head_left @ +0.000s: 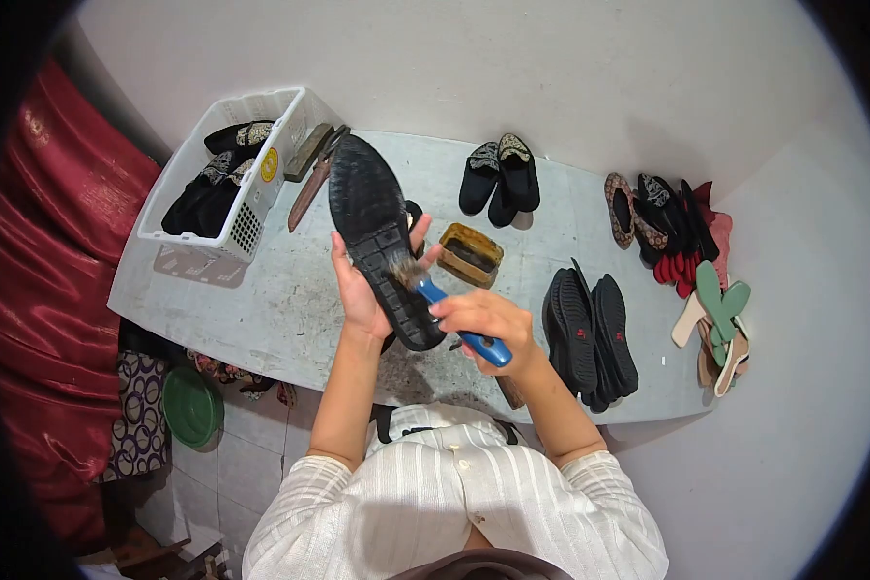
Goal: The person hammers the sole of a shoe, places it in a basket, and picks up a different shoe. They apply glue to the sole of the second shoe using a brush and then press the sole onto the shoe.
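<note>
In my left hand (362,295) is a black shoe (367,193), held tilted with its sole facing me and its toe pointing up and away. My fingers wrap round its sides near the middle. My right hand (493,324) grips a paintbrush (433,288) by its blue handle. The bristles touch the sole around its middle and heel part. Just beyond my hands, a small yellowish tub (470,254) with dark contents stands on the table. The shoe's upper is mostly hidden behind the sole.
A white plastic basket (251,217) of black shoes stands at the back left, beside a knife (311,188). Finished-looking shoes (517,174) stand at the back. Black soles (590,333) are stacked on the right, near fabric uppers (652,217) and green insoles (713,300).
</note>
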Motion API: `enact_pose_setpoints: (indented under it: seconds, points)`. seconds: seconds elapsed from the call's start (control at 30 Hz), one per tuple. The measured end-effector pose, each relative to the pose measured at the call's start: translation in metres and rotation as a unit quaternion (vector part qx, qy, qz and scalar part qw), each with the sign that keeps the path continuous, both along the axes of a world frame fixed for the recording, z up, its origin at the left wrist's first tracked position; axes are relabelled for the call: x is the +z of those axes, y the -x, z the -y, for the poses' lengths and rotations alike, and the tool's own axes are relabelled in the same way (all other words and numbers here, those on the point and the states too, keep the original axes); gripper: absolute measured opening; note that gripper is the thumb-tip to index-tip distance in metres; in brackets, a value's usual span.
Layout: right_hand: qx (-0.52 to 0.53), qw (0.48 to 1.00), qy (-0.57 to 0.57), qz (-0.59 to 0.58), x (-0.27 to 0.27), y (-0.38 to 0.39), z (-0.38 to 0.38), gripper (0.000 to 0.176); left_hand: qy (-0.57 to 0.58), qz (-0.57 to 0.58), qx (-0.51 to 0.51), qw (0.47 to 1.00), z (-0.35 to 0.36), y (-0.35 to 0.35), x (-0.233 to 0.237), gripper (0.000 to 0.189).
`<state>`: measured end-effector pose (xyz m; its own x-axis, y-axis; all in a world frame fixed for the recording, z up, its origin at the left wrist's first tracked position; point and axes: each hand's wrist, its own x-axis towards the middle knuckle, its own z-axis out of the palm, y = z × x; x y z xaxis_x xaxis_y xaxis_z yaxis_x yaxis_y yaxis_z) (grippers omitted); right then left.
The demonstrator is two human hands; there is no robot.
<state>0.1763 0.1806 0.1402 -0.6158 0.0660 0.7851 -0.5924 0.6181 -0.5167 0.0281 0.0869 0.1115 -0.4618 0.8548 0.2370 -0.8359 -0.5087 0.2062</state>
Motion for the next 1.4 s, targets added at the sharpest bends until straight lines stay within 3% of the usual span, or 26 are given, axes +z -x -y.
enact_pose_setpoints:
  seconds: [0.1, 0.17, 0.3, 0.37, 0.43, 0.57, 0.63, 0.87, 1.07, 1.23, 1.3, 1.37, 1.4]
  points:
    - [0.013, 1.0, 0.024, 0.01, -0.006, -0.013, 0.0, 0.028, -0.015, 0.014, 0.001, 1.0, 0.003, 0.01, -0.007, 0.076]
    - [0.026, 0.995, 0.066, 0.071, -0.011, -0.026, -0.003, 0.028, 0.072, 0.057, 0.055, 0.994, 0.005, 0.016, -0.01, 0.074]
    - [-0.009, 0.99, 0.075, 0.119, -0.022, -0.043, -0.018, 0.026, 0.014, 0.027, 0.07, 0.997, 0.018, 0.036, -0.011, 0.073]
    - [-0.069, 0.953, 0.248, 0.162, -0.031, -0.049, -0.032, 0.022, 0.039, 0.039, 0.115, 0.992, 0.023, 0.03, 0.004, 0.072]
    - [-0.11, 0.94, 0.306, 0.101, -0.045, -0.043, -0.052, 0.015, 0.078, 0.041, 0.141, 0.986, 0.03, 0.03, 0.0, 0.071]
    - [-0.196, 0.933, 0.277, 0.123, -0.071, -0.021, -0.084, 0.013, 0.094, 0.05, 0.144, 0.984, 0.039, 0.024, -0.005, 0.07]
    - [-0.255, 0.917, 0.207, 0.226, -0.087, -0.01, -0.094, 0.014, 0.087, 0.047, 0.136, 0.986, 0.042, 0.022, -0.006, 0.069]
    - [-0.237, 0.923, 0.172, 0.249, -0.142, 0.012, -0.097, 0.02, 0.142, 0.016, 0.131, 0.981, 0.049, 0.026, -0.015, 0.068]
    - [-0.25, 0.911, 0.118, 0.307, -0.131, 0.007, -0.086, 0.024, 0.243, -0.023, 0.247, 0.938, 0.043, 0.034, 0.007, 0.057]
    - [-0.296, 0.893, 0.102, 0.323, -0.08, 0.016, -0.061, 0.021, 0.212, -0.023, 0.21, 0.954, 0.046, 0.057, 0.016, 0.052]
    - [-0.286, 0.906, 0.131, 0.285, -0.06, 0.027, -0.042, 0.015, 0.197, -0.024, 0.191, 0.961, 0.047, 0.065, 0.02, 0.049]
    - [-0.182, 0.887, 0.294, 0.307, -0.029, 0.037, -0.018, 0.013, 0.206, -0.062, 0.207, 0.954, 0.045, 0.075, 0.019, 0.042]
    - [-0.133, 0.892, 0.314, 0.296, -0.02, 0.041, -0.008, 0.019, 0.194, -0.09, 0.222, 0.951, 0.044, 0.073, 0.029, 0.039]
